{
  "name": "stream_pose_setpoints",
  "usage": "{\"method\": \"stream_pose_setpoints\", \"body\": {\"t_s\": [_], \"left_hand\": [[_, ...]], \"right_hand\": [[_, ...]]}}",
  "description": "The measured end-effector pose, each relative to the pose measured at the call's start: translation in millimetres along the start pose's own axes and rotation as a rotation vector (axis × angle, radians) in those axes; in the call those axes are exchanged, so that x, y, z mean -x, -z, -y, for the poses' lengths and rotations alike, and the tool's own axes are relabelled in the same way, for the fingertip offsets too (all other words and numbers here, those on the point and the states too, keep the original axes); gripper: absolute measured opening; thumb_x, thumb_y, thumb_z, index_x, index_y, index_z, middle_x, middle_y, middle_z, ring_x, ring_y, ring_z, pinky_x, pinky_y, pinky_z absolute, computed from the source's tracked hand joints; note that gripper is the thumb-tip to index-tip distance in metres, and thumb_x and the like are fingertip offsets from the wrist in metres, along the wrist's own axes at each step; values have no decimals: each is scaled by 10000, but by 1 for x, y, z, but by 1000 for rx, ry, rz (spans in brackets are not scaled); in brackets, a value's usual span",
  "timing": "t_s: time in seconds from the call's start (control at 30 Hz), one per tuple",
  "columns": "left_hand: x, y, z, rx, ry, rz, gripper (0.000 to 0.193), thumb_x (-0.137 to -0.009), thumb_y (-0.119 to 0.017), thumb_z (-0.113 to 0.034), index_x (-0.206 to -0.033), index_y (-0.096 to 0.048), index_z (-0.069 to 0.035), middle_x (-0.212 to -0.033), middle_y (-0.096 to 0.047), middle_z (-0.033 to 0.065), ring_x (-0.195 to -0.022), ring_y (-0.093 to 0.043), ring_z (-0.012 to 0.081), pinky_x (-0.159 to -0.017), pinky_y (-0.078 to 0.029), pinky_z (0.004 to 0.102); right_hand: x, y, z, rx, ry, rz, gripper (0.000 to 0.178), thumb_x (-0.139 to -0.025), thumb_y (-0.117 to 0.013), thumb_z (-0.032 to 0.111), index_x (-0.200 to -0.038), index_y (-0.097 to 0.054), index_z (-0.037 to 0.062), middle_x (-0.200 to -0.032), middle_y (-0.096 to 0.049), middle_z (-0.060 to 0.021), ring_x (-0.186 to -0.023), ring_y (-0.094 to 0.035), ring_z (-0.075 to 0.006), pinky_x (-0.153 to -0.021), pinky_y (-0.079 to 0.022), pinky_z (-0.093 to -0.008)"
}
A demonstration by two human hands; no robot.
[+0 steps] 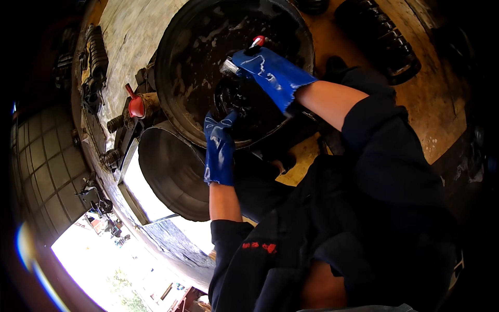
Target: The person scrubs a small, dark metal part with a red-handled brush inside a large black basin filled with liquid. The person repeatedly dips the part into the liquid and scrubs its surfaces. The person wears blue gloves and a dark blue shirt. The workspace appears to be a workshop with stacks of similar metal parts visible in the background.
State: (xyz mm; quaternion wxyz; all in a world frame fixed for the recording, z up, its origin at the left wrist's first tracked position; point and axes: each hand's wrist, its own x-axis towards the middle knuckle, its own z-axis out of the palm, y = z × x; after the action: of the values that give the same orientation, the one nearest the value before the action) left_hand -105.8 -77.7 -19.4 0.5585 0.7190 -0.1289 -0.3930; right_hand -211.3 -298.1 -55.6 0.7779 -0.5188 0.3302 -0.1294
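In a wide black basin of dark, foamy liquid, both my hands are at work in blue rubber gloves. My right hand is closed round a brush-like tool with a pale, greyish end; a red-and-white tip shows just above the glove. Just below that end sits a dark, wet, roundish part, glossy with liquid. My left hand grips its near edge with thumb and fingers, though the fingertips are partly lost against the black. The part's exact kind cannot be made out.
Beside the basin, lower left, stands an empty-looking grey metal drum. A red funnel-shaped piece and dirty machine parts lie left of it. A coil spring assembly is at far left, a black ribbed cylinder at upper right.
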Motion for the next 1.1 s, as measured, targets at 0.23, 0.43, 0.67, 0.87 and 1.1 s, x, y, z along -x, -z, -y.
{"method": "stream_pose_setpoints", "body": {"t_s": [0.23,0.43,0.67,0.87,1.1], "left_hand": [[-12,44,27,83,84,-17,456,-864,-716,70,-1304,-601,32,-1163,-703,153,-1004,-702,266,-886,-601,365],[-27,56,51,12,60,-65,453,-868,-706,84,-1305,-602,27,-1163,-704,157,-1002,-702,263,-895,-605,358],[-12,22,20,40,87,-79,467,-839,-726,104,-1284,-614,16,-1073,-729,139,-946,-710,237,-870,-616,344],[-15,38,27,19,98,-100,473,-785,-808,58,-1218,-632,-11,-1019,-726,90,-908,-701,189,-806,-587,296],[-30,39,38,-55,27,-90,582,-769,-832,42,-1295,-584,23,-1089,-711,126,-946,-706,221,-847,-613,321]], "right_hand": [[60,-62,-11,435,481,353,276,-993,-635,257,-1216,-715,116,-1067,-749,-109,-974,-715,-212,-887,-592,-362],[38,-74,7,575,308,359,326,-993,-655,300,-1278,-691,144,-1118,-750,-104,-1029,-719,-222,-923,-588,-373],[-19,-50,-26,182,109,-22,309,-1012,-571,308,-970,-717,39,-842,-701,-38,-799,-674,-124,-749,-544,-303],[-1,-45,-33,361,10,-180,270,-961,-602,249,-948,-709,2,-812,-707,-140,-772,-684,-251,-726,-515,-371],[18,-50,32,359,-117,16,278,-975,-577,287,-941,-747,69,-817,-725,-59,-781,-677,-159,-728,-530,-317]]}}
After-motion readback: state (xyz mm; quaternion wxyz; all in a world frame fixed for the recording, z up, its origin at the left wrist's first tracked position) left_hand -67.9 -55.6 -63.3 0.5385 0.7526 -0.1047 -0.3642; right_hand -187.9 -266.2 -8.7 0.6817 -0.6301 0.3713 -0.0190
